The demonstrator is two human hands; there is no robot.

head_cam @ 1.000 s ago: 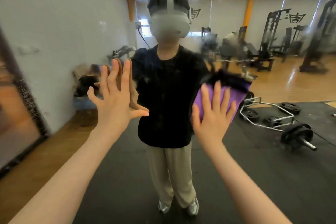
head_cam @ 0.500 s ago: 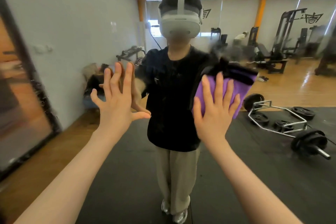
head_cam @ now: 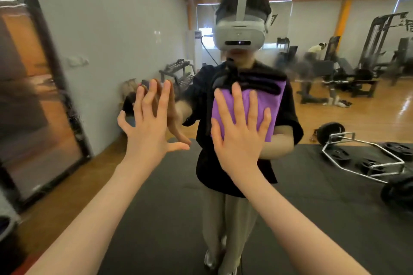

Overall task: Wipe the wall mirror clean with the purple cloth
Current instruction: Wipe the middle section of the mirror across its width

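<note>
Pressing flat with straight, spread fingers, the right hand holds the purple cloth against the wall mirror at frame center, while the left hand, fingers likewise straight and splayed, holding nothing, touches the glass just left of it, fingertips meeting their reflection.

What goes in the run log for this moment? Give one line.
right hand flat on purple cloth | cloth against wall mirror | left hand open on glass | wiping underway
</note>
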